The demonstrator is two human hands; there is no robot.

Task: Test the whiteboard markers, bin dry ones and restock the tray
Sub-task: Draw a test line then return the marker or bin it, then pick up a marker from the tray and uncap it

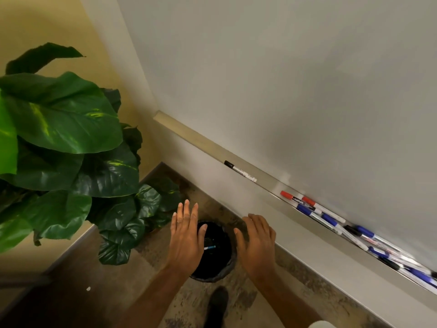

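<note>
Below, marker in bin, beside left fingers.

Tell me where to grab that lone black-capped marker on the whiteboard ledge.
Pinch the black-capped marker by its white barrel, mid-length, coming from above on the room side. It lies flat along the tray, alone, and the whiteboard right behind it blocks the far side.

Large-leaved green plant, beige wall, dark shoe, speckled floor

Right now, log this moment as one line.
left hand: open, empty, over bin | right hand: open, empty | bin: discarded marker inside | tray: black-capped marker apart from marker cluster
</note>
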